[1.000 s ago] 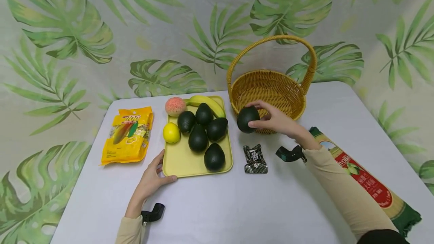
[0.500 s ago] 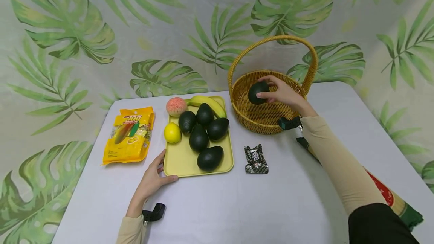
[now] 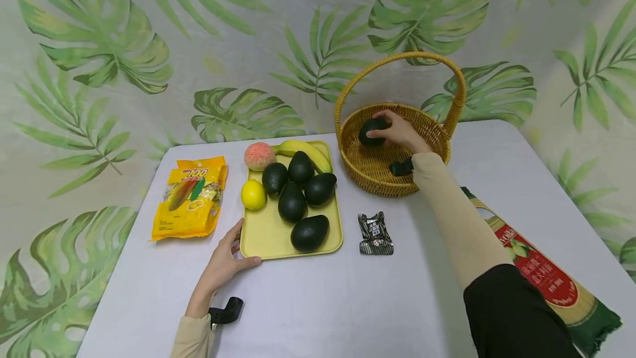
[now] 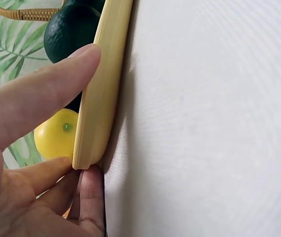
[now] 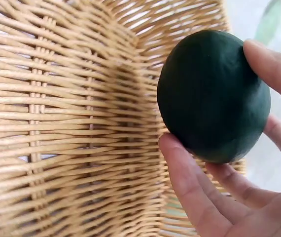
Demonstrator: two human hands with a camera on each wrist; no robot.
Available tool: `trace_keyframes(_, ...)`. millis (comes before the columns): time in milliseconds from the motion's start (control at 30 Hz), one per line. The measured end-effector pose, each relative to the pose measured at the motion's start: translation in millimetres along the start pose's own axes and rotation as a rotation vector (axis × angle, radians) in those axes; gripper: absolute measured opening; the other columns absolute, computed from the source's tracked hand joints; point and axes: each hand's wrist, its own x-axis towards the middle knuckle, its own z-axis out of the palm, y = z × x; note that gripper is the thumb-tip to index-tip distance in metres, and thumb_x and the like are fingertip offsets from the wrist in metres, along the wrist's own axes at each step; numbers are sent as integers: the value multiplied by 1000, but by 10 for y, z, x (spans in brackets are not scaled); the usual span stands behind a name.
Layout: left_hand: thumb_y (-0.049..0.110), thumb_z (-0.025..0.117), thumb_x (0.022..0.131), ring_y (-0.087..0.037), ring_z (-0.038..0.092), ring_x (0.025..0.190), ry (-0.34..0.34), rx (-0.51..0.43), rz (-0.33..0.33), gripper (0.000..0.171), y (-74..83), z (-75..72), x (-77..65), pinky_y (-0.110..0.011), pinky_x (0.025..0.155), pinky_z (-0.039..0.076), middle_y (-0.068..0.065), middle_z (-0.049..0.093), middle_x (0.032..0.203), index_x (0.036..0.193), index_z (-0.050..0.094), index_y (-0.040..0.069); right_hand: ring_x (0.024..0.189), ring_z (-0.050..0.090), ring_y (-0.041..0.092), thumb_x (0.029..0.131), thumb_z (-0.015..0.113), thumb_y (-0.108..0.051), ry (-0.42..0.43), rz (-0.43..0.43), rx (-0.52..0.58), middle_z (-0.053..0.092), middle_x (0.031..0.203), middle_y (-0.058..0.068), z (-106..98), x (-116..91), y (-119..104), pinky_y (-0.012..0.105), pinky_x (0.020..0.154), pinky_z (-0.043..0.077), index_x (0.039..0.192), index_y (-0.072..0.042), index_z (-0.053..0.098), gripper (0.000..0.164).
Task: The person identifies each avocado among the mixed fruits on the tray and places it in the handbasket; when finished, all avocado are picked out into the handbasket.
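Inside the wicker basket (image 3: pixel 370 167), my right hand (image 3: pixel 399 130) holds a dark green avocado (image 5: pixel 212 98) between thumb and fingertips. In the right wrist view the avocado is beside the woven wall, with a shadow on the weave. My left hand (image 3: pixel 222 263) grips the near left corner of a yellow tray (image 3: pixel 263 236). Its thumb lies on the tray's rim (image 4: pixel 93 98) and the other fingers bend against the corner. On the tray are several avocados (image 3: pixel 292 203), a lemon (image 3: pixel 253 195), a peach (image 3: pixel 259 156) and a banana (image 3: pixel 314 153).
A yellow mango candy bag (image 3: pixel 189 200) lies left of the tray. Between tray and basket front is a small dark wrapped snack (image 3: pixel 375 233). A long pasta packet (image 3: pixel 539 269) lies at the right, partly behind the right sleeve. The basket's tall handle (image 3: pixel 402 57) arches above it.
My right hand has carried the avocado from the basket's front left side up over the rim, then down inside. The nearest avocado on the tray has rolled onto its side. The left hand stays put.
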Motion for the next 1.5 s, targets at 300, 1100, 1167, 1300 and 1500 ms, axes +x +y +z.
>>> trace_keyframes(300, 15, 83, 75, -33, 32, 131, -8, 12, -3, 103, -27, 1, 20, -47, 110, 28, -22, 34, 143, 153, 15, 3, 100, 57, 43, 95, 61, -24, 40, 57, -26, 31, 146, 27, 174, 85, -9, 51, 88, 48, 146, -8, 35, 59)
trace_keyframes(1100, 20, 84, 74, -41, 35, 130, -45, 33, -45, 110, -2, -45, 62, -51, 106, 33, -24, 29, 146, 154, 10, 7, 108, 58, 34, 98, 57, -23, -112, -173, 121, 44, 139, 22, -151, -429, -84, 42, 89, 51, 141, -2, 42, 50)
trace_keyframes(1167, 20, 84, 74, -40, 35, 129, -44, 34, -47, 110, -2, -47, 61, -50, 105, 33, -23, 30, 146, 154, 10, 7, 106, 60, 28, 97, 58, -23, -139, -202, 138, 46, 138, 19, -125, -516, -119, 43, 90, 50, 140, -5, 45, 49)
trace_keyframes(1300, 19, 84, 74, -40, 35, 129, -43, 32, -41, 109, 0, -47, 62, -50, 106, 33, -23, 30, 146, 154, 10, 7, 110, 58, 27, 95, 61, -21, -228, -288, 146, 49, 136, 15, 18, -681, -214, 48, 93, 47, 137, -6, 49, 46)
trace_keyframes(1500, 19, 84, 75, -40, 35, 129, -52, 34, -41, 109, 9, -44, 69, -50, 106, 33, -23, 28, 148, 154, 10, 7, 118, 50, 35, 94, 62, -16, -440, -425, 112, 49, 136, 16, 393, -823, -308, 41, 96, 45, 137, -2, 48, 47)
